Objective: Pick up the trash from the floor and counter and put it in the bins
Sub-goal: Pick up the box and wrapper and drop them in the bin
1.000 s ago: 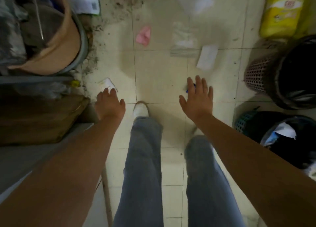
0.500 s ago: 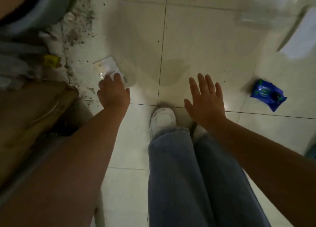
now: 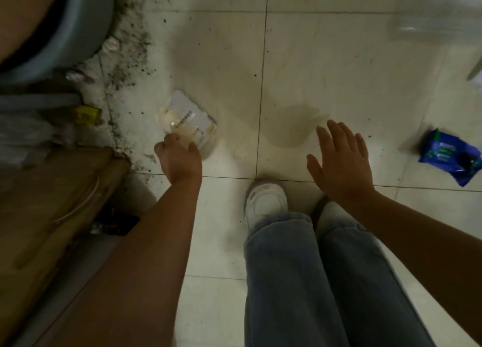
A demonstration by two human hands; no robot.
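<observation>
Hands reaching for floor trash
L hand (image 3: 180, 156) closing on clear wrapper (image 3: 188, 122), grip unconfirmed; R hand (image 3: 341, 161) hovering open, empty; next needs firm pinch & lift

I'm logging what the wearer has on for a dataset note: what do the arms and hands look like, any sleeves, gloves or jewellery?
Both arms are bare as far up as the view shows, with no sleeves visible. The left hand and right hand wear no gloves; no rings, watch or bracelets can be seen, though the light is dim.
</observation>
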